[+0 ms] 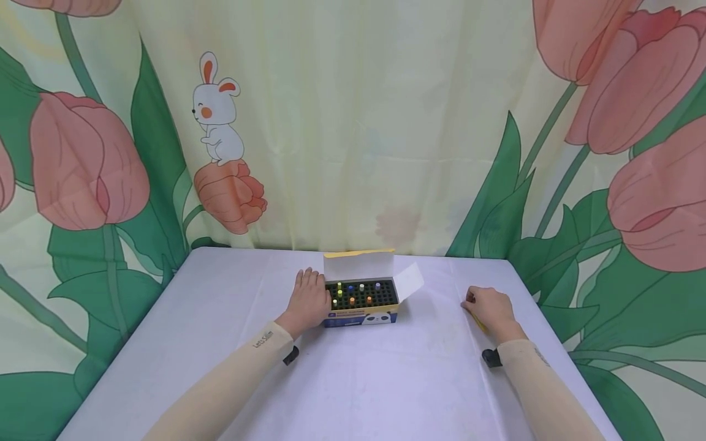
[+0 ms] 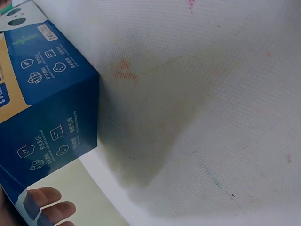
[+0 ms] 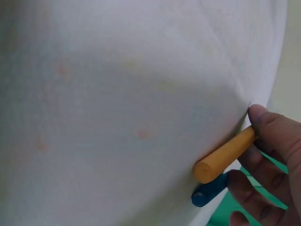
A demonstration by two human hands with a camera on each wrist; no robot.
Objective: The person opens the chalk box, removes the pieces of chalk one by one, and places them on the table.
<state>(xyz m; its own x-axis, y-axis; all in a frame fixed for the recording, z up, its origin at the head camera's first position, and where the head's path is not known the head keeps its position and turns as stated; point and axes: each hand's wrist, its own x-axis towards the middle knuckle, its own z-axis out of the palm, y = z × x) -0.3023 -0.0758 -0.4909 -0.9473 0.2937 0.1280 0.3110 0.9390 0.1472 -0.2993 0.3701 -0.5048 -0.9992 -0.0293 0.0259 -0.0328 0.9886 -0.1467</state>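
A blue and yellow chalk box [image 1: 361, 320] with a panda print stands on the table, lid raised. Several coloured chalk sticks poke up from its black slotted holder. My left hand [image 1: 310, 300] rests against the box's left end, fingers extended. In the left wrist view, its fingertips [image 2: 56, 212] show past the folded end flap [image 2: 29, 207]; the thumb is hidden there. Away to the right of the box, my right hand [image 1: 489, 311] pinches a yellow-orange chalk stick [image 3: 225, 155] between thumb and fingers. A blue chalk stick [image 3: 209, 190] lies right beside it, close at the fingertips.
A white cloth [image 1: 386, 380] with faint coloured smudges covers the table. The box's white side flap [image 1: 409, 282] sticks out to the right, and its lid [image 1: 358, 264] stands up behind. A tulip-print curtain [image 1: 353, 135] hangs at the table's far edge.
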